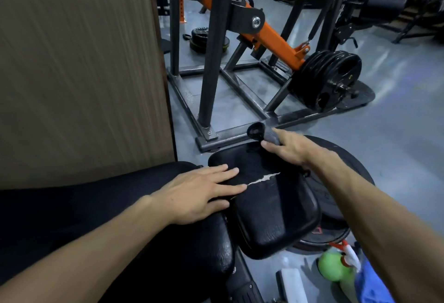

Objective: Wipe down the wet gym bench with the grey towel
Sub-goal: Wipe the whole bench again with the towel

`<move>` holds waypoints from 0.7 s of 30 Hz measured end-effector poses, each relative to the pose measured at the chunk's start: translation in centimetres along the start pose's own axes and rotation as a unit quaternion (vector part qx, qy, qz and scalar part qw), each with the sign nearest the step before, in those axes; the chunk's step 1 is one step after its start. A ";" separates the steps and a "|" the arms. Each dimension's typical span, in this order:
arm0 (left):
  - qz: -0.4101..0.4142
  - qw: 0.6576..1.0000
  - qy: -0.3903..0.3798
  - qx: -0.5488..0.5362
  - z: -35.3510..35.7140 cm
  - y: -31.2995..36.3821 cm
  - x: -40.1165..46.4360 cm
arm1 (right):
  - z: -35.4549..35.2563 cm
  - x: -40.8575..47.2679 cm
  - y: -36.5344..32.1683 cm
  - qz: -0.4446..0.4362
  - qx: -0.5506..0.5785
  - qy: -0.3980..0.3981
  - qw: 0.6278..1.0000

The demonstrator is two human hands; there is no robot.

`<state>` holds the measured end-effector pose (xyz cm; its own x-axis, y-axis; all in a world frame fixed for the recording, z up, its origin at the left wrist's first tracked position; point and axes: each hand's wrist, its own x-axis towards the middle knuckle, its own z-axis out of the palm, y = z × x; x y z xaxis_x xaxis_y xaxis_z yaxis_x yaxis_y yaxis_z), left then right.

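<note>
The black padded gym bench (271, 213) fills the lower middle of the view, its seat pad glossy and split by a white tear. My left hand (204, 192) lies flat with straight fingers on the near left of the seat pad, beside the tear. My right hand (288, 147) reaches to the pad's far edge and holds the grey towel (260, 133), bunched into a small roll, between its fingers. The towel sticks out past the fingertips, just above the far rim of the pad.
A brown panel wall (81, 74) stands close on the left. Ahead is a black and orange plate-loaded machine (262, 31) with weight plates (329, 79). A large plate (348, 177) lies on the floor under my right arm. A green spray bottle (336, 269) and blue cloth (370, 283) sit bottom right.
</note>
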<state>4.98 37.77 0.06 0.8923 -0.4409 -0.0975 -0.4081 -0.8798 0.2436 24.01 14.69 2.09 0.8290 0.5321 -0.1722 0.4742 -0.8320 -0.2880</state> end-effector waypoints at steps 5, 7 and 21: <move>-0.007 0.999 -0.008 -0.033 0.2 0.0 0.4 | 1.3 3.1 -4.5 -0.028 -0.025 0.001 0.999; -0.015 0.999 -0.005 -0.042 0.5 0.0 0.1 | 0.9 2.9 -3.8 -0.015 0.023 -0.004 1.000; -0.012 0.998 -0.010 -0.061 0.3 -0.1 0.3 | 0.4 4.6 -8.0 0.008 0.025 -0.078 0.997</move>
<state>5.23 37.70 -0.31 0.8967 -0.4252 -0.1234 -0.3597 -0.8621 0.3571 23.90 23.91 3.21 0.7783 0.5394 -0.3213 0.4423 -0.8343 -0.3291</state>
